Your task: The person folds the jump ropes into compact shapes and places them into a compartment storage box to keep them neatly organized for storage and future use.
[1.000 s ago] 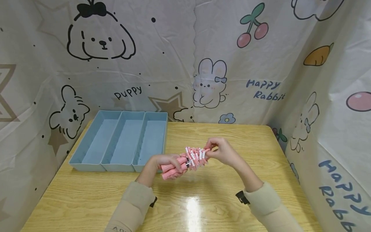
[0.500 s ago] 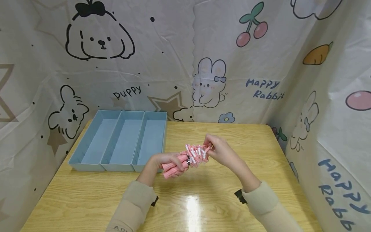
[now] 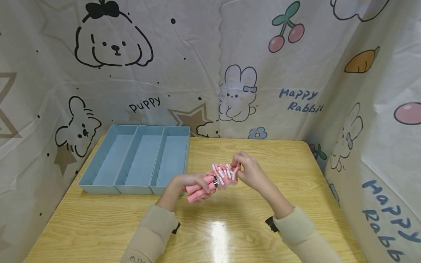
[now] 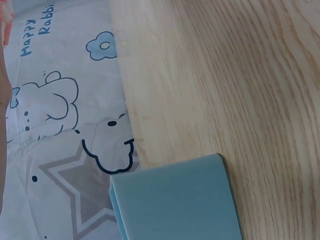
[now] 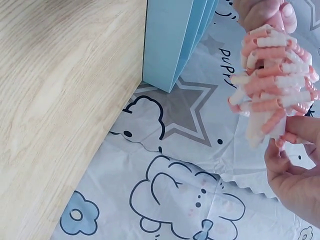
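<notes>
A jump rope (image 3: 224, 176) with pink and white beads is bundled up, held over the table. Its two pink handles (image 3: 196, 195) lie side by side in my left hand (image 3: 192, 181), whose fingers curl around them. At the far end of the bundle, my right hand (image 3: 250, 171) pinches a strand of the beads between thumb and fingers. From the right wrist, the coiled beads (image 5: 275, 75) show close up, wound in several loops between the two hands. Only a sliver of the jump rope (image 4: 6, 17) appears at the left wrist view's corner.
A light blue tray (image 3: 151, 190) with three long compartments stands at the back left of the wooden table (image 3: 263, 223), just behind my left hand. Printed cloth (image 3: 197, 47) hangs close around the back and sides.
My right hand has shifted slightly at the rope's end, its fingers rolling around the strand. My left hand and the handles have moved a little to the right.
</notes>
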`<control>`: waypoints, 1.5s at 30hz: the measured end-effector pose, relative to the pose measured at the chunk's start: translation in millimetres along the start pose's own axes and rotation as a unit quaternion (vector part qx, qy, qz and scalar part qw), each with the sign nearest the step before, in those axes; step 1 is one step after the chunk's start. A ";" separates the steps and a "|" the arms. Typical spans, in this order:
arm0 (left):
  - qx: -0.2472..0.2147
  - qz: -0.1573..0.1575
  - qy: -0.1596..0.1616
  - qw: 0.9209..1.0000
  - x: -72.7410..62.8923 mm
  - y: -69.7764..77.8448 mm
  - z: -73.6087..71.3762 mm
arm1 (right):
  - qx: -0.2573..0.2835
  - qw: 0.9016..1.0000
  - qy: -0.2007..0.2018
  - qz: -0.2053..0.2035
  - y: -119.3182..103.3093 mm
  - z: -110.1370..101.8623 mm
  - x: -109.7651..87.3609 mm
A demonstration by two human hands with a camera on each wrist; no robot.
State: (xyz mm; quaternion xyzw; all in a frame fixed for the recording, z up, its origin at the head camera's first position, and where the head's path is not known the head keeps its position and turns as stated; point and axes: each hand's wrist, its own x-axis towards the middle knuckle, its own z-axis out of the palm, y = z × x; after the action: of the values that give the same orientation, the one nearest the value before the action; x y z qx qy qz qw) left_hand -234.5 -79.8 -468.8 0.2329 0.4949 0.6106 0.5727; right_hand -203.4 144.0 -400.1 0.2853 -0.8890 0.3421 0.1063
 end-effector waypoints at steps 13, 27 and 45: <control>-0.010 0.000 -0.005 1.000 -2.0 3.3 0.4 | 0.066 0.995 0.058 0.051 5.3 3.9 -0.2; 0.010 -0.010 0.014 1.000 -6.0 4.0 2.6 | 0.019 1.000 0.013 0.006 6.8 -1.8 -1.0; 0.007 -0.004 0.021 1.000 -3.5 0.6 -1.9 | 0.042 0.993 -0.103 0.029 7.9 -19.8 0.8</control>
State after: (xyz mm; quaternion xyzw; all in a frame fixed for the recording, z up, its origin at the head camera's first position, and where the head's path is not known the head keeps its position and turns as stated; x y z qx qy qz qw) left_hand -235.5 -83.6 -468.1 0.2222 0.5116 0.6100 0.5629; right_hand -208.8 161.6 -389.4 0.2971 -0.8880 0.3510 -0.0078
